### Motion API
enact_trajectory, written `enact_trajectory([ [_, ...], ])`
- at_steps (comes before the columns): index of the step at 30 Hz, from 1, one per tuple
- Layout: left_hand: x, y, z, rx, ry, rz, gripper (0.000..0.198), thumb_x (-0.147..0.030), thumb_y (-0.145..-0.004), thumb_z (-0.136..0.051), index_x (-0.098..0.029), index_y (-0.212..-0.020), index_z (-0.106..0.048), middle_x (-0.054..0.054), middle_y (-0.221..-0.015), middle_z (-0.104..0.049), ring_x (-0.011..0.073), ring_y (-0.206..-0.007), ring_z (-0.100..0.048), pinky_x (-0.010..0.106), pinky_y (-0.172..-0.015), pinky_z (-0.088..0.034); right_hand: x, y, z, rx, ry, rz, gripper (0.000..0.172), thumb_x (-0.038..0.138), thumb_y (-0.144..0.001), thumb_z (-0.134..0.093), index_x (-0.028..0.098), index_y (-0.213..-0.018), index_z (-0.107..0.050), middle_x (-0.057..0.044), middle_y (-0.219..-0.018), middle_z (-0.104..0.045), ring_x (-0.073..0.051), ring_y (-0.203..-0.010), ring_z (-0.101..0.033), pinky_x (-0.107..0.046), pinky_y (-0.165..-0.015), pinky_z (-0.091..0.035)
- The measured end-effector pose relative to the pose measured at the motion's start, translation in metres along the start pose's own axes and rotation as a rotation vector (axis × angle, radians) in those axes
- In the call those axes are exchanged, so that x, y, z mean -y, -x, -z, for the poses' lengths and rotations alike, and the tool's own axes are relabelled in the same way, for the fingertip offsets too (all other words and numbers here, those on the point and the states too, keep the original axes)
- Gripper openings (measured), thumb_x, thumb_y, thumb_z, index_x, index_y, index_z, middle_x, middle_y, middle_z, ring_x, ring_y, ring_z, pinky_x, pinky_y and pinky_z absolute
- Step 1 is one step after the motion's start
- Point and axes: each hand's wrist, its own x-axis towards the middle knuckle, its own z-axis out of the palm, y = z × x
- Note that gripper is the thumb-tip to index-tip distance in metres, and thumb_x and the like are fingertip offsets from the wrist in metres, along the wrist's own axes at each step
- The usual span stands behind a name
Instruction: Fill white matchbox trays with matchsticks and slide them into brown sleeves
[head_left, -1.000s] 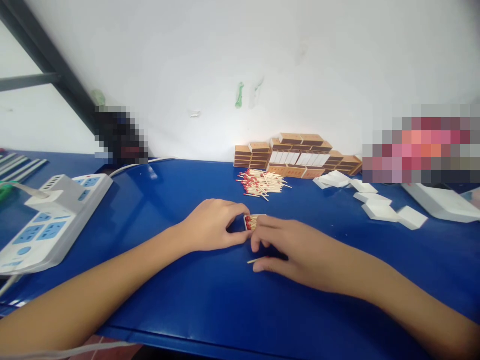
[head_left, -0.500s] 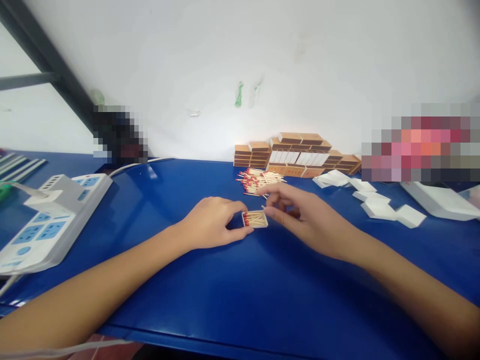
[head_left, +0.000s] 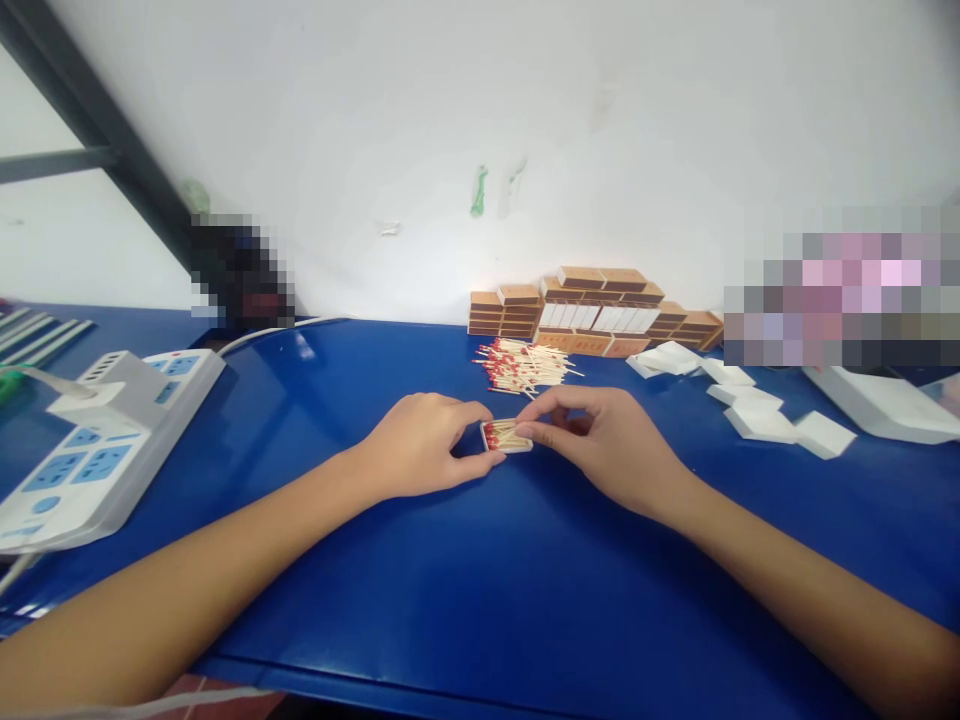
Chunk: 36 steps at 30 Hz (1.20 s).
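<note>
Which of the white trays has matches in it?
The tray between the hands: the left hand pinches its left end, the right hand touches its right end, red heads showing inside. The white trays off to the right show no matches.

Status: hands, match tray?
Left hand grips tray at left end. Right hand fingers on its right end. Loose matches lie behind, apart.

The tray of matches (head_left: 506, 437) lies on the table (head_left: 465, 600) between my left hand (head_left: 420, 445) and my right hand (head_left: 611, 445). Behind it lie loose matches (head_left: 525, 366), then stacked boxes (head_left: 592, 310). A power strip (head_left: 105, 440) sits far left.
</note>
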Motion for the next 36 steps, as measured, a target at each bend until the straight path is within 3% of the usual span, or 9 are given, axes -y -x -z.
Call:
enact_trajectory([
  [10,0.001,0.0,-0.001,-0.006,0.011,-0.021,0.035,-0.047,-0.093,-0.067,-0.021,-0.115,-0.074,-0.003,-0.067,-0.063,0.0134,-0.059,-0.057,0.026,-0.059,-0.037,-0.011,0.002,-0.002,0.068,0.168,0.167,0.009,0.029,-0.097,-0.067,0.024,-0.094,-0.075,-0.002,-0.089,-0.062,-0.013,-0.067,-0.052,-0.029,-0.061,-0.043],
  [19,-0.002,0.001,0.0,-0.044,0.029,-0.028,0.033,-0.045,-0.093,-0.068,-0.022,-0.115,-0.074,-0.005,-0.063,-0.059,0.0117,-0.056,-0.053,0.025,-0.058,-0.034,-0.022,-0.007,0.014,-0.117,0.36,0.336,0.011,0.024,-0.099,-0.063,0.021,-0.092,-0.069,-0.003,-0.088,-0.063,-0.016,-0.07,-0.056,-0.031,-0.065,-0.044],
  [22,-0.002,0.001,0.0,-0.091,0.039,-0.009,0.033,-0.047,-0.092,-0.068,-0.023,-0.114,-0.073,-0.005,-0.063,-0.058,0.0114,-0.056,-0.053,0.025,-0.058,-0.035,-0.037,-0.014,0.023,-0.218,0.489,0.304,0.012,0.026,-0.099,-0.061,0.02,-0.093,-0.069,-0.005,-0.088,-0.066,-0.019,-0.074,-0.06,-0.033,-0.068,-0.046],
  [25,-0.001,0.001,-0.003,-0.014,0.004,-0.012,0.035,-0.047,-0.094,-0.065,-0.023,-0.119,-0.072,-0.004,-0.065,-0.059,0.0123,-0.057,-0.054,0.026,-0.058,-0.034,-0.057,-0.021,0.029,-0.292,0.645,0.224,0.018,0.032,-0.098,-0.061,0.018,-0.105,-0.069,-0.01,-0.098,-0.069,-0.025,-0.084,-0.065,-0.038,-0.074,-0.048],
  [30,-0.002,0.0,-0.004,0.037,-0.014,-0.007,0.037,-0.048,-0.096,-0.064,-0.024,-0.123,-0.071,-0.003,-0.069,-0.062,0.014,-0.061,-0.057,0.026,-0.059,-0.035,-0.08,-0.029,0.035,-0.213,0.682,0.125,0.022,0.037,-0.097,-0.058,0.018,-0.099,-0.07,-0.011,-0.101,-0.07,-0.027,-0.086,-0.066,-0.039,-0.074,-0.049],
  [36,-0.002,0.001,-0.001,0.049,-0.019,-0.008,0.038,-0.048,-0.096,-0.063,-0.024,-0.125,-0.07,-0.002,-0.07,-0.063,0.0148,-0.062,-0.057,0.027,-0.06,-0.035,-0.077,-0.032,0.038,-0.177,0.63,0.096,0.018,0.03,-0.096,-0.056,0.021,-0.086,-0.067,-0.008,-0.091,-0.071,-0.024,-0.079,-0.064,-0.036,-0.068,-0.045],
])
